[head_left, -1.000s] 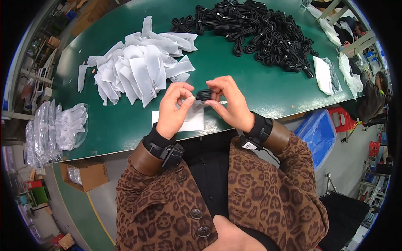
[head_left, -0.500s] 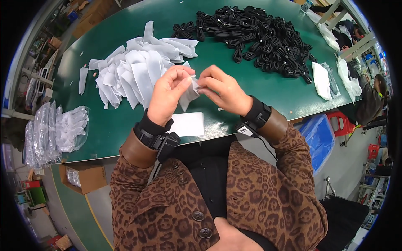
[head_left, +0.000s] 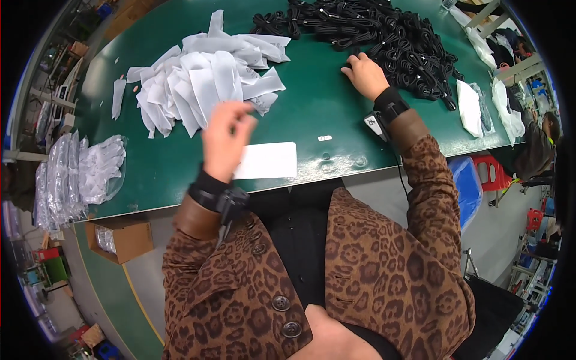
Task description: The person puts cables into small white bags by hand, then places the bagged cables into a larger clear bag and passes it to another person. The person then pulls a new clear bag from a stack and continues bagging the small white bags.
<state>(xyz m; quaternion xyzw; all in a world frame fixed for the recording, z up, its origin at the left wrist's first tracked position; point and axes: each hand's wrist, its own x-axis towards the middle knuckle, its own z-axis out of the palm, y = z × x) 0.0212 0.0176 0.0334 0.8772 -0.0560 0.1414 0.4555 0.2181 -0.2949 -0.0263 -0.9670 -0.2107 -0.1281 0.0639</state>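
Observation:
My left hand point(head_left: 227, 137) hovers above the table just in front of a heap of whitish translucent sleeve bags point(head_left: 207, 84). Motion smears its half-curled fingers, so their grip is unclear. My right hand point(head_left: 368, 76) reaches forward to the near edge of a large pile of bundled black cables point(head_left: 414, 66). Its fingers are bent round a cable bundle there, which the hand mostly covers. A bag with faint print point(head_left: 264, 93) lies on the right side of the heap. Below my left hand rests a white rectangular stack of paper or card point(head_left: 270, 161).
A small white label point(head_left: 324, 138) lies on the green table point(head_left: 324, 114). Clear plastic packs point(head_left: 72, 177) stand at the left edge. White bags point(head_left: 469, 108) lie at the right. Below are a cardboard box point(head_left: 126, 240), a blue bin point(head_left: 465, 189) and a red stool point(head_left: 489, 171).
My hands have parted. The bag they held together now lies on the heap's right side. My right hand has moved forward to the cables; the left has drawn slightly back.

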